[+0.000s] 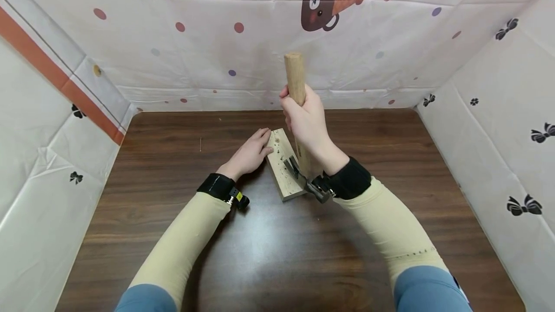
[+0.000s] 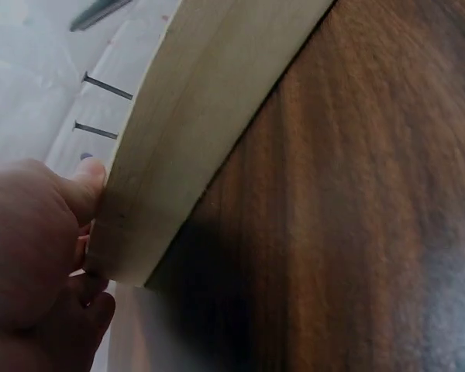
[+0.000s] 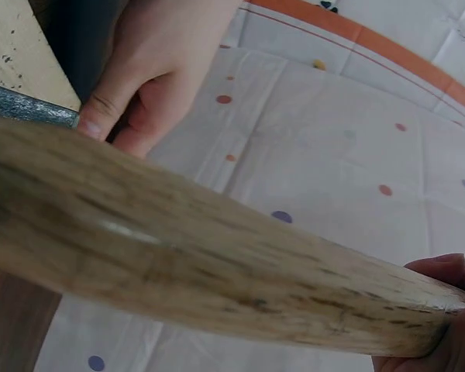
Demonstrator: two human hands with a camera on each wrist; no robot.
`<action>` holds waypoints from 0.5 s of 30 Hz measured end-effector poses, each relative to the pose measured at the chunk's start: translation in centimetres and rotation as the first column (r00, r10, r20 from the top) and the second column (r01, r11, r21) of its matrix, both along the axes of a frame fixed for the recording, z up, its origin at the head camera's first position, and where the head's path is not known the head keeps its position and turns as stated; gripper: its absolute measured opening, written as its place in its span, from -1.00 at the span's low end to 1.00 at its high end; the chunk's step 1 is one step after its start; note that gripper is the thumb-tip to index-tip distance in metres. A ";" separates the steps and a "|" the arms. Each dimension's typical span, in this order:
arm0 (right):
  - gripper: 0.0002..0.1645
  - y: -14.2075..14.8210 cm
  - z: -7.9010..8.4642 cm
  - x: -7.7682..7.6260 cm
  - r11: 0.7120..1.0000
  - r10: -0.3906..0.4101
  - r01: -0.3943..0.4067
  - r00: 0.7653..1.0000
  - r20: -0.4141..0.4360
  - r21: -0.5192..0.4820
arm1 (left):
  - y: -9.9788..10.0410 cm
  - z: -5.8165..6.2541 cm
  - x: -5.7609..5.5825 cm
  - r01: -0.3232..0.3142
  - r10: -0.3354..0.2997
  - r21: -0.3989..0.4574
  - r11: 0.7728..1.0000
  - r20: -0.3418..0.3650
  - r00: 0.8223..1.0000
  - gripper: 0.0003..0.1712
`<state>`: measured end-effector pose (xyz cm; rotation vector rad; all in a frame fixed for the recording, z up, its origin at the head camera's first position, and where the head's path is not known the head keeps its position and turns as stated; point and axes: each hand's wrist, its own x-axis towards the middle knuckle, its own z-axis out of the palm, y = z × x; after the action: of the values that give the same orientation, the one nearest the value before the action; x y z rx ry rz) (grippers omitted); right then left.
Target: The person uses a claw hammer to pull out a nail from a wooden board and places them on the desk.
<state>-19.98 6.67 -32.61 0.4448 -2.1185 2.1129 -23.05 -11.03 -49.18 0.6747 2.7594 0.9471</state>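
Observation:
A light wooden board (image 1: 283,170) lies on the table, its face dotted with small dark marks. My left hand (image 1: 249,153) grips the far left part of the board, thumb on the upper face and fingers around the end. In the right hand (image 1: 307,117) is a claw hammer, held by its wooden handle (image 1: 295,76), which stands nearly upright. The dark hammer head (image 1: 320,195) is low, its claw over the board; whether the claw holds a nail is hidden. In the left wrist view, nails (image 2: 108,85) stick up from the board near the left thumb.
The brown wooden table (image 1: 243,254) is bounded by a dotted white sheet (image 1: 208,57) at the back and white sheets at both sides. A thin, pale sliver-like thing (image 1: 201,144) lies on the table left of the board.

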 end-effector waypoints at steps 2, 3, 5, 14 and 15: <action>-0.88 -0.3 -0.2 -0.4 1.000 0.001 -0.001 1.000 0.010 0.018 | 0.0 0.0 -0.1 0.006 -0.006 -0.006 1.000 0.001 1.000 -0.23; -0.87 -0.5 -0.2 -0.6 1.000 0.000 -0.001 1.000 0.010 0.025 | 0.0 0.1 -0.2 0.007 -0.007 -0.013 1.000 0.002 1.000 -0.23; -0.87 -0.7 -0.4 -0.9 1.000 0.005 -0.006 1.000 0.018 0.030 | 0.1 0.4 -0.3 0.004 -0.004 -0.035 0.999 0.010 1.000 -0.22; -0.86 -1.6 -0.5 -1.9 0.998 -0.013 0.010 0.999 0.047 0.062 | 0.8 1.1 -0.7 -0.031 0.039 -0.082 0.996 0.096 0.995 -0.17; -0.86 -1.7 -0.5 -2.0 0.997 -0.015 0.012 0.999 0.048 0.072 | 0.8 1.2 -0.8 -0.034 0.042 -0.083 0.996 0.100 0.994 -0.17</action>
<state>-21.97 4.96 -33.15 0.3892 -2.2237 2.0663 -23.80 -10.21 -48.01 0.5473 2.7132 0.8470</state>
